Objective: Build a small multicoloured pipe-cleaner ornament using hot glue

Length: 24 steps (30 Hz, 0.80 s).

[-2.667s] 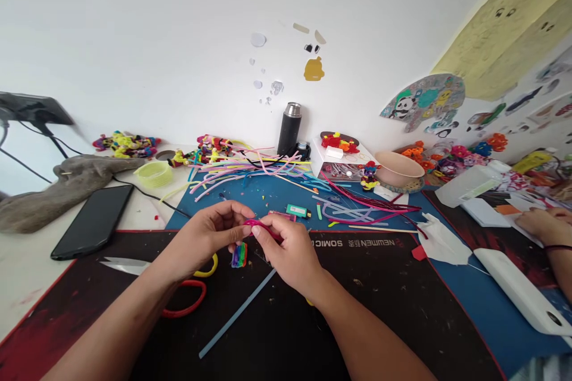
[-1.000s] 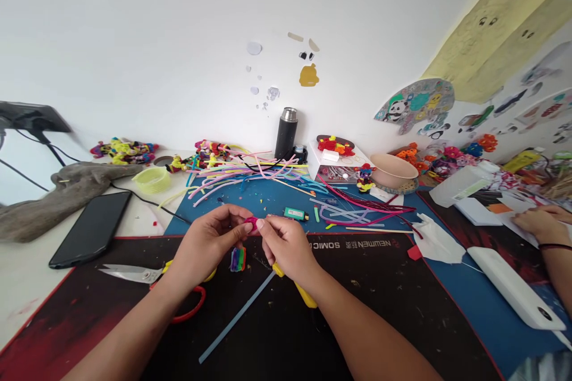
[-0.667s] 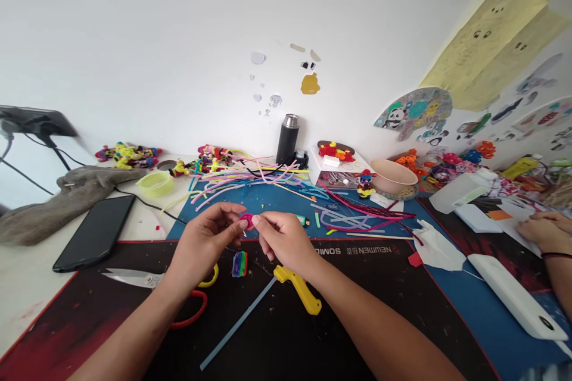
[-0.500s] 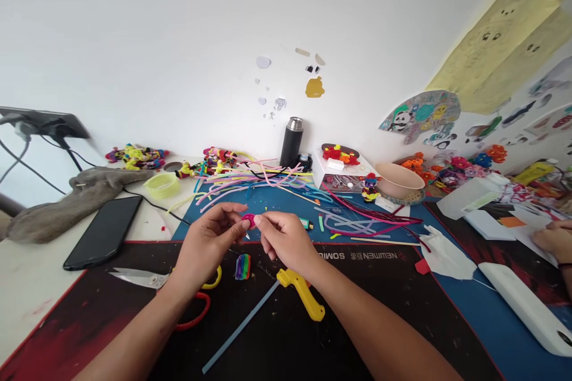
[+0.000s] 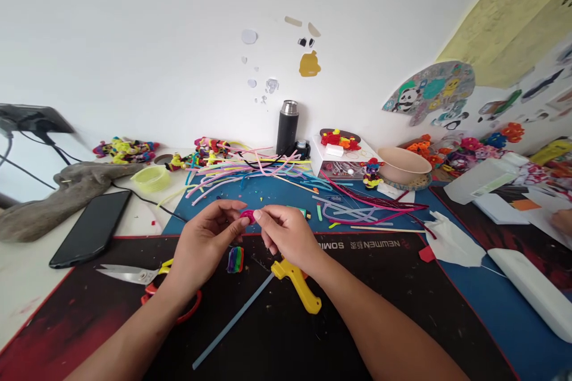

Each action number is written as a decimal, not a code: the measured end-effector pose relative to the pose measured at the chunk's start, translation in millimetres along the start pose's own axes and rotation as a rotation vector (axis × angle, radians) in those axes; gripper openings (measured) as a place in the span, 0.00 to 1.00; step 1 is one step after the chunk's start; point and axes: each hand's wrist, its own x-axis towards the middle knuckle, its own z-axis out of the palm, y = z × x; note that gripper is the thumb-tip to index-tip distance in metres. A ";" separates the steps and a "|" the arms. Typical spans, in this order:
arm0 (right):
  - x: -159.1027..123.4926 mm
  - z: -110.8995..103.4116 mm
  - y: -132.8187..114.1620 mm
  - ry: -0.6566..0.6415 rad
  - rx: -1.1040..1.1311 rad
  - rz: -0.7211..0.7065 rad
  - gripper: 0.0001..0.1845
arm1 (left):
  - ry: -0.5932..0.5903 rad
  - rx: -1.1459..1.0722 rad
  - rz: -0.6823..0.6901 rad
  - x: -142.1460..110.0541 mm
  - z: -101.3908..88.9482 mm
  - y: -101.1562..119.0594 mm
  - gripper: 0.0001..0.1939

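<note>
Between my two hands is a small magenta coil (image 5: 248, 215), which looks like wound pipe cleaner. My left hand (image 5: 214, 235) pinches its left side between thumb and finger. Its right side is in the pinch of my right hand (image 5: 283, 232). Just below my hands on the black mat lies a small striped rainbow piece (image 5: 235, 259). A yellow hot glue gun (image 5: 300, 289) rests under my right wrist, with a long bluish glue stick (image 5: 232, 321) out of its back. Scissors (image 5: 129, 274) with red and yellow handles lie partly hidden under my left forearm.
A phone (image 5: 92, 229) lies at the left. Behind my hands are loose pipe cleaners (image 5: 250, 175), a black thermos (image 5: 288, 131), a white box (image 5: 324, 161) and a beige bowl (image 5: 404, 168). Another person's hand (image 5: 562, 221) shows at the right edge. A white case (image 5: 531, 294) lies at the right.
The view has shifted slightly, and the scene sits a little differently in it. Both hands keep hold of the magenta coil. The other person's hand has moved mostly out of view at the right.
</note>
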 end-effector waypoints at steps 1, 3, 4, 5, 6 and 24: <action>-0.5 -0.7 -0.3 0.000 -0.004 -0.004 0.28 | 0.002 0.002 -0.006 -0.4 0.7 0.4 0.26; -1.2 -1.4 -0.9 0.000 -0.011 -0.007 0.28 | 0.007 -0.001 -0.014 -1.0 1.5 2.2 0.26; -1.3 -1.6 -1.1 -0.002 -0.011 -0.005 0.28 | 0.008 0.000 -0.017 -1.2 1.8 3.4 0.27; -1.4 -1.6 -1.2 -0.005 -0.011 0.000 0.28 | 0.007 0.004 -0.020 -1.3 2.0 4.6 0.27; -1.5 -1.6 -1.1 -0.007 -0.012 0.006 0.28 | 0.004 0.012 -0.026 -1.3 2.2 5.7 0.28; -2.2 -3.3 3.9 0.005 -0.151 -0.001 0.17 | -0.075 0.058 -0.059 1.6 -2.9 3.1 0.26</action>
